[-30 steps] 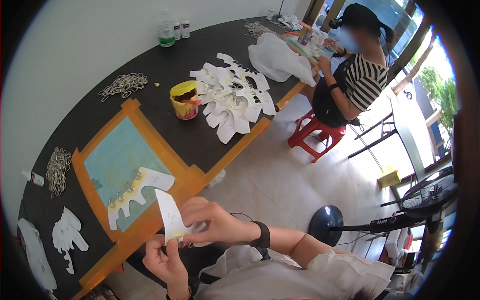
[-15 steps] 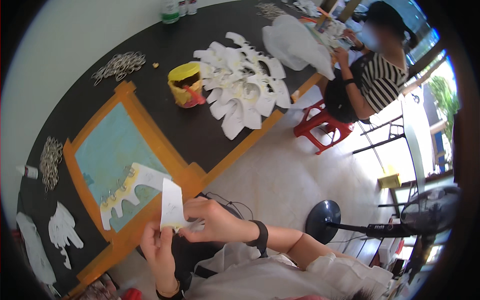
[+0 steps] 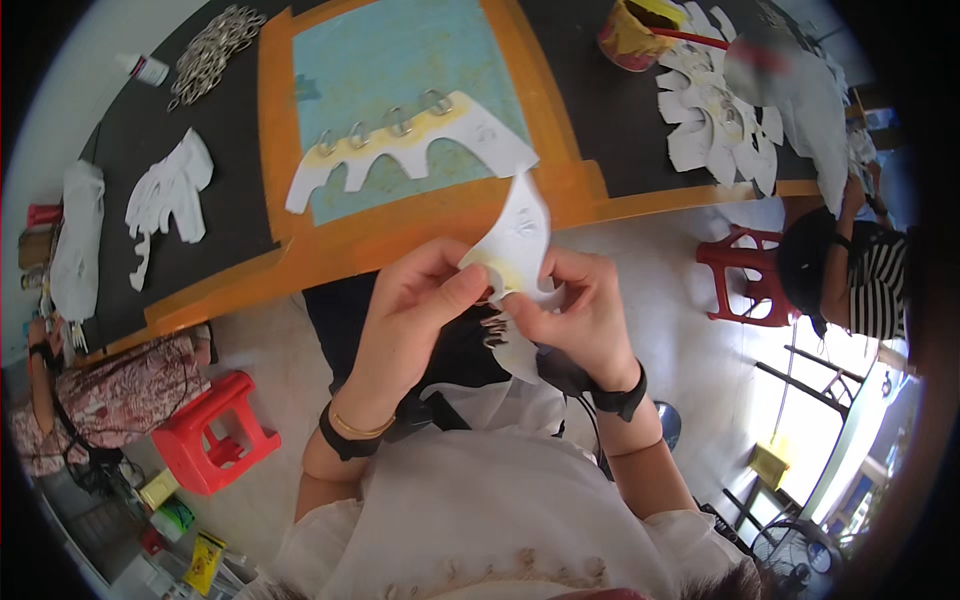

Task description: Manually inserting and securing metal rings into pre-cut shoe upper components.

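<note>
In front of me, above my lap, a white cut-out piece of flat, bendable sheet is held bent upward, with a yellowish smear along its lower part. My left hand pinches it between thumb and fingers on one side. Thumb and fingers of my right hand grip its other side, so the two thumbs nearly meet. What lies under the fingertips is partly hidden. Just beyond, a similar scalloped white piece lies on a blue mat, with several metal rings along its yellow-smeared edge.
The mat has an orange taped border. Left of it are a pile of metal rings, a small bottle and white cut-outs. Rightward stand a yellow tub, more cut-outs and a co-worker. A red stool is left.
My view has turned leftward and down toward the mat. Both hands still hold the white piece, now upright and more bent, with the thumbs closer together.
</note>
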